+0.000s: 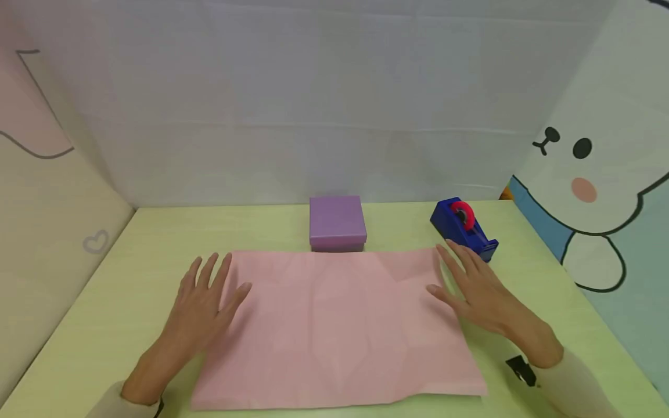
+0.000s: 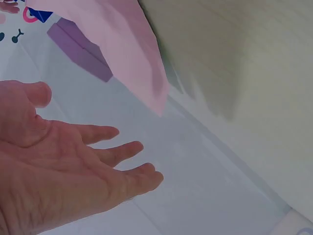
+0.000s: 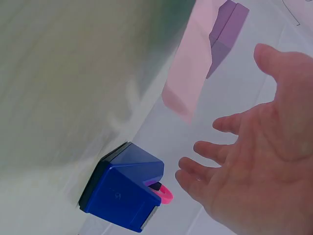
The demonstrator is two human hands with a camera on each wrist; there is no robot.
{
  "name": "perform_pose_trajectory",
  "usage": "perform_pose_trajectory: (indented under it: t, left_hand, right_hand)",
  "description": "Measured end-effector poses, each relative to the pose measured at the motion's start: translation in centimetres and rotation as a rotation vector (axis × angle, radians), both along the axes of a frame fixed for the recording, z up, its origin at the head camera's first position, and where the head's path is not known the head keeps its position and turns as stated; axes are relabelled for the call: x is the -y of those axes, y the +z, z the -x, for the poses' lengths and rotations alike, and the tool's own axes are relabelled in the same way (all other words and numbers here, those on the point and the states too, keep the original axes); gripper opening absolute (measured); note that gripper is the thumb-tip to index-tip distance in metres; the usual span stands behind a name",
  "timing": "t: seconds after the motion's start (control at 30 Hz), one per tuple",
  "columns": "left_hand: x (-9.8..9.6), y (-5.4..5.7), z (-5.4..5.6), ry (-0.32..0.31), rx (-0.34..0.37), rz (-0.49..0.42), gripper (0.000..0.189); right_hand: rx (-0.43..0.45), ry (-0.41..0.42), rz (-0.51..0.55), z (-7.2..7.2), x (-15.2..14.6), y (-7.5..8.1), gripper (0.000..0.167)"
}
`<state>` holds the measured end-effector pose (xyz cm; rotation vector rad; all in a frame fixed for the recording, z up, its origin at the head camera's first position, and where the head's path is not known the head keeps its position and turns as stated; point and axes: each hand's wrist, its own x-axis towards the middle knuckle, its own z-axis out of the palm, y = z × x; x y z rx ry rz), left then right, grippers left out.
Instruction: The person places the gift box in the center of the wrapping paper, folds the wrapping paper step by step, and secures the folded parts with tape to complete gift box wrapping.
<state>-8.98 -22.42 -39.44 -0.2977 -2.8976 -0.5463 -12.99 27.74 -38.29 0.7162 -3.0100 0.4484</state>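
Observation:
A creased sheet of pink paper (image 1: 334,331) lies spread on the table in front of me. My left hand (image 1: 201,307), fingers spread, hovers by its left edge and holds nothing. On the other side, my right hand (image 1: 478,290) is held over the right edge, palm down with fingers extended and nothing in them. The left wrist view shows the bare palm (image 2: 63,156) with a paper corner (image 2: 146,88) beyond the fingers. In the right wrist view, the other paper corner (image 3: 188,83) hangs near the fingertips (image 3: 203,147).
A purple lidded box (image 1: 337,223) stands just behind the paper's far edge. Past my right fingertips is a blue tape dispenser (image 1: 462,226) with a pink-red roll. A pale cloth wall (image 1: 313,104) rises behind the table (image 1: 130,261), with printed cartoon panels on both sides.

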Motion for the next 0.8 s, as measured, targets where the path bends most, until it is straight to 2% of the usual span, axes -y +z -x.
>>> perform_pose_trajectory:
  t: [0.13, 0.3, 0.5, 0.6, 0.8]
  left_hand:
    - [-0.5, 0.5, 0.6, -0.012, -0.004, -0.022, 0.076]
    - [-1.3, 1.0, 0.8, 0.009, 0.020, -0.082, 0.075]
    - [-1.8, 0.8, 1.5, 0.025, 0.030, -0.162, 0.072]
    - [-2.0, 0.8, 2.0, 0.023, 0.031, -0.195, 0.071]
    - [-2.3, 1.0, 2.9, 0.025, 0.035, -0.234, 0.070]
  right_hand:
    - [-0.007, 0.023, 0.008, 0.4, 0.4, 0.2, 0.080]
    - [-0.013, 0.032, 0.034, 0.7, 0.6, 0.2, 0.073]
    - [-0.083, 0.077, 0.077, 1.3, 1.1, 0.4, 0.063]
    - [-0.051, 0.064, 0.105, 1.7, 1.3, 0.6, 0.061]
    - [-0.071, 0.092, 0.131, 2.7, 1.9, 0.6, 0.059]
